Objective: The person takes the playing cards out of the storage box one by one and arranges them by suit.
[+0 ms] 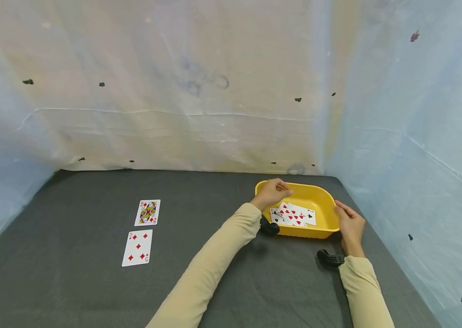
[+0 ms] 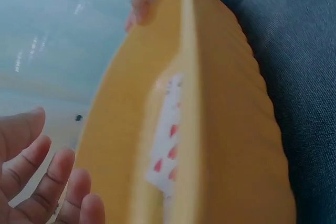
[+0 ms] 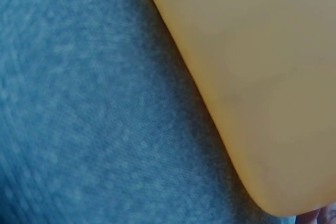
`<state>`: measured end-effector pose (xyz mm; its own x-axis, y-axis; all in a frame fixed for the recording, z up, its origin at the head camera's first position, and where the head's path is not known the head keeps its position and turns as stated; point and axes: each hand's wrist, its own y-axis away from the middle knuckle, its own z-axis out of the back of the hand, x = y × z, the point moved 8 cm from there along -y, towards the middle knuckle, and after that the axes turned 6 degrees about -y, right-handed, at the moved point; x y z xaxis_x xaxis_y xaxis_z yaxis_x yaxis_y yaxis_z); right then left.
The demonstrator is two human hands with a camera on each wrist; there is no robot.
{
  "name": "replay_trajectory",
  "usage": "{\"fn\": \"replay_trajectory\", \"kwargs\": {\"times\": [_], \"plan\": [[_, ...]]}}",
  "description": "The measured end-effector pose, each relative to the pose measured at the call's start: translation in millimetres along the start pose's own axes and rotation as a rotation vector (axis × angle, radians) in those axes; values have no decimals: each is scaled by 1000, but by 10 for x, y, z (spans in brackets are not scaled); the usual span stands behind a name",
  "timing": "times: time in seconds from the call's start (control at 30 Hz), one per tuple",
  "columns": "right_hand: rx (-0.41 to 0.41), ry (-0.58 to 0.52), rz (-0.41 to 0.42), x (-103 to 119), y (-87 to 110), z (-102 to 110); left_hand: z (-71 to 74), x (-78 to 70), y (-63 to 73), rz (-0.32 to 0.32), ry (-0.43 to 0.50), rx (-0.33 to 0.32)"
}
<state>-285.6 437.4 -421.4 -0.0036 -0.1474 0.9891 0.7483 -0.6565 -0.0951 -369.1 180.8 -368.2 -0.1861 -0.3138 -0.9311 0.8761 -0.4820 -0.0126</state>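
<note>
Loose playing cards (image 1: pixel 290 213) are held face up in a yellow plastic basin (image 1: pixel 305 231), which is placed near the far right corner of the counter (image 1: pixel 198 200). Hearts and clubs can be made out among the overlapping cards; their exact number cannot be told. The basin's right end is gripped by the right hand (image 1: pixel 351 228), its fingers clamped on the rim. The left hand (image 1: pixel 272 193) is poised above the basin's left end; in the left wrist view its fingers are spread apart, and no card is seen between them.

Farther out, toward the counter's left edge, a five of diamonds (image 1: pixel 137 248) is laid face up, with a red face card (image 1: pixel 147 212) set just beyond it, toward the far edge. The two are not touching.

The step in hand is judged to be the gathering of cards in the basin, with the rim steadied. If so, the left hand needs to be carried to the two outlying cards, and a thin edge needs to be pinched.
</note>
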Motion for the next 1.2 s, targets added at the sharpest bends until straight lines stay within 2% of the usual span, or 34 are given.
{"fn": "replay_trajectory", "kwargs": {"times": [0.23,0.57,0.83,1.03,1.2], "plan": [[14,-11,-6,-2,3,-4,-165,113,-74,16,-111,-19],[-6,10,8,11,20,11,-244,255,-150,58,-340,-48],[3,30,12,32,26,-3,-397,352,-214,104,-530,22],[1,9,14,42,35,-1,-395,270,-193,63,-722,44],[5,-4,20,52,51,-1,-388,325,-220,88,-707,23]]}}
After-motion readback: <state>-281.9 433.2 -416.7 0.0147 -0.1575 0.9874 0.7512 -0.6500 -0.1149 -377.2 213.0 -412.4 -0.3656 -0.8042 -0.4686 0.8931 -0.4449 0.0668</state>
